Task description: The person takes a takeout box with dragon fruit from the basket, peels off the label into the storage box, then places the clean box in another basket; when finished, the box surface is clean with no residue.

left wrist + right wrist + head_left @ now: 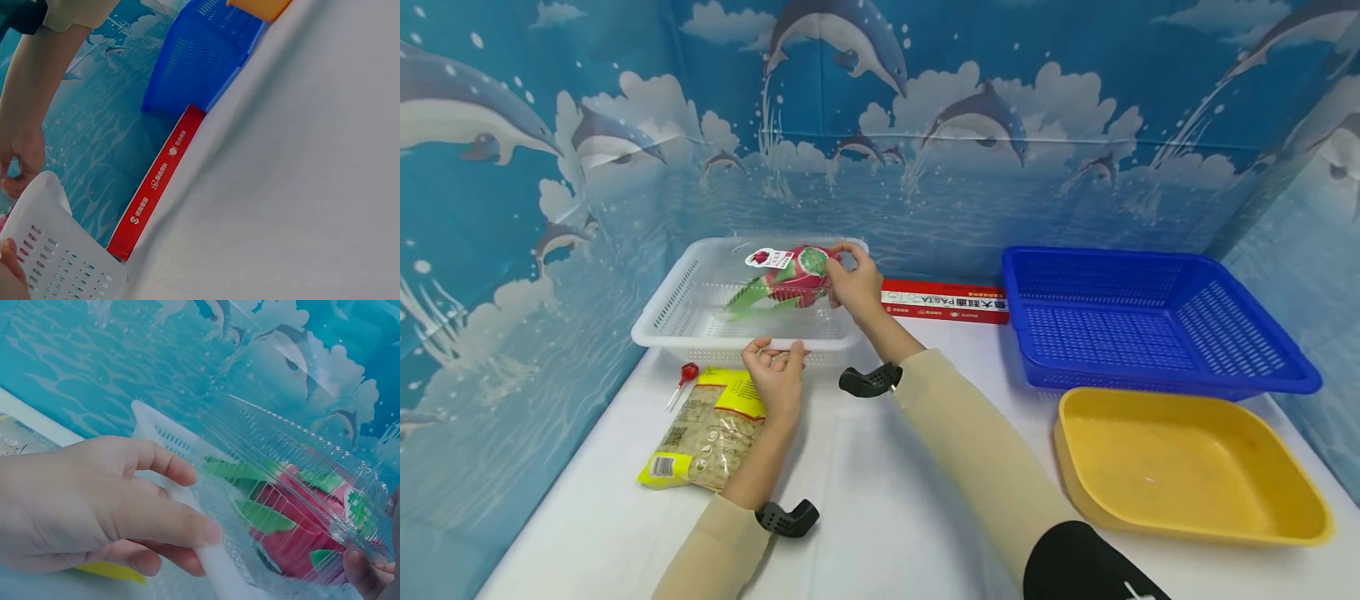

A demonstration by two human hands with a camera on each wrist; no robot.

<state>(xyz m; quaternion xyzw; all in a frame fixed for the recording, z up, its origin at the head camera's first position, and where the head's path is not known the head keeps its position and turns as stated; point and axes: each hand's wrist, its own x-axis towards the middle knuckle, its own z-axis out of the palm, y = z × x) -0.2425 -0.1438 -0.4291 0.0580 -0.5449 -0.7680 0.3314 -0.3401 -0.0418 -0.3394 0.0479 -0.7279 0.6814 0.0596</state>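
Note:
A white slotted basket point(662, 287) stands at the back left. In it, or close over it, is a clear plastic box point(250, 419) holding a pink dragon fruit point(300, 547) with green leaf tips; a white label point(769, 257) sticks to its top. My right hand point(859, 283) pinches the right side of this box between thumb and fingers. At the basket's front rim, my left hand point(775, 383) has its thumb on the edge and its fingers curled underneath. Only fingertips of the left hand show in the left wrist view, against the basket wall point(69, 262).
Below the basket lie a red lollipop point(688, 372) and a yellow-and-clear bag point(715, 425) of pale flakes, partly behind the left forearm. A red pasta box point(947, 302) sits against the dolphin-print curtain. To the right are a blue basket point(1105, 333) and a yellow tub point(1180, 467).

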